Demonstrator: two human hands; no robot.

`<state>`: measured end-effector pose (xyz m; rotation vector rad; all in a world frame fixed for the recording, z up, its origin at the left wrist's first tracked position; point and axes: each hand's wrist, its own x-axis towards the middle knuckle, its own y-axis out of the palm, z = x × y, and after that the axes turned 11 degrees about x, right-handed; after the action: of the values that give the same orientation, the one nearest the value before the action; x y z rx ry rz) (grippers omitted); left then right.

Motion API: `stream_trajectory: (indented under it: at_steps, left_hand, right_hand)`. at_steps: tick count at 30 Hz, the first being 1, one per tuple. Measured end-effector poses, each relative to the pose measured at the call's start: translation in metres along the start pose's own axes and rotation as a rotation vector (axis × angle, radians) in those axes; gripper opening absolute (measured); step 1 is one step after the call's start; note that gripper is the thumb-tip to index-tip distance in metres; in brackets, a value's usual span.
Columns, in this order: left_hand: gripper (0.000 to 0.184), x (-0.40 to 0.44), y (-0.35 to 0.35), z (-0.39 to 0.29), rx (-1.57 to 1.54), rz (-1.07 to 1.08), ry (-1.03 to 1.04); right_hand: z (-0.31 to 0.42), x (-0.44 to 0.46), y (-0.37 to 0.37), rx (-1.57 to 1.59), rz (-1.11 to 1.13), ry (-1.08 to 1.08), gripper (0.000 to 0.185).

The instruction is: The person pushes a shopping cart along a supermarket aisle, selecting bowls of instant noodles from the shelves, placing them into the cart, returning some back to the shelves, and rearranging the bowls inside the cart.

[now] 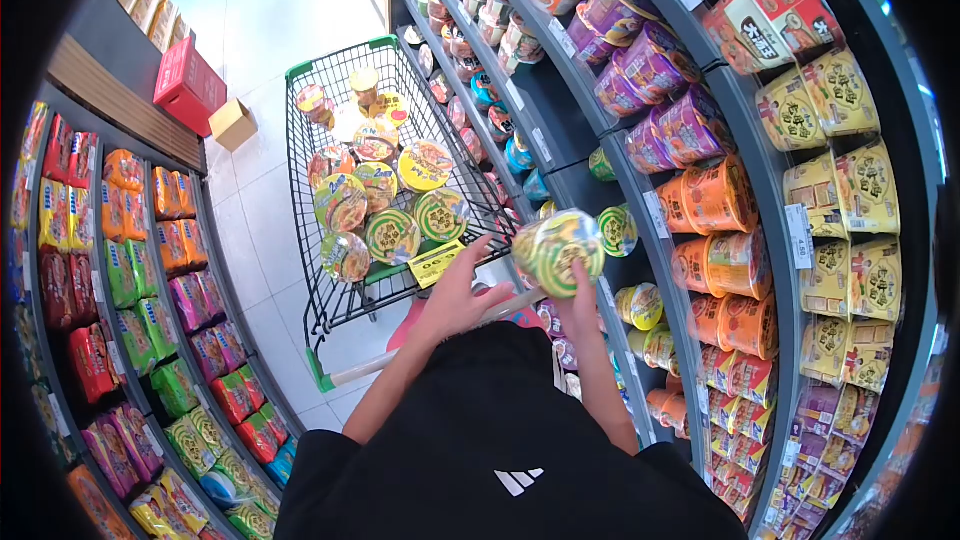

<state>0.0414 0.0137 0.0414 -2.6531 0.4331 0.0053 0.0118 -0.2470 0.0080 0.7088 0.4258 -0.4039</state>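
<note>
My right hand (578,308) grips a green-and-yellow instant noodle cup (540,250) between the cart and the right-hand shelves. Its patterned round lid faces toward me. My left hand (458,298) hangs over the cart's handle end with fingers apart and nothing in them. Just beyond those fingers is a yellow price sign (438,265) at the near end of the wire shopping cart (300,140). Several noodle cups lie in the cart, among them a green-swirl cup (393,237) and a yellow-rimmed cup (425,166).
Shelves of noodle cups and packs line the right, including orange buckets (715,195) and purple buckets (655,65). Bagged noodles (140,270) fill the left shelves. A red box (190,85) and a small cardboard box (233,126) stand on the tiled floor (255,175).
</note>
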Motion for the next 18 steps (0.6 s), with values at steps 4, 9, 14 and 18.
stream_trajectory:
  at_steps: [4, 9, 14, 18]
  left_hand:
    - [0.071, -0.019, -0.015, 0.029, 0.397, -0.150, 0.032]
    - [0.058, -0.048, -0.016, 0.089, 0.551, -0.026, -0.090]
    - [0.046, -0.055, -0.016, 0.099, 0.608, -0.099, -0.038]
    - [0.042, -0.053, -0.018, 0.097, 0.629, -0.102, -0.065]
  right_hand:
    - [0.036, 0.020, -0.020, 0.028, -0.138, 0.045, 0.075]
    - [0.058, 0.062, -0.066, -0.239, -0.310, -0.021, 0.090]
    - [0.071, 0.102, -0.102, -0.287, -0.471, -0.084, 0.094]
    - [0.080, 0.139, -0.137, -0.079, -0.571, -0.110, 0.082]
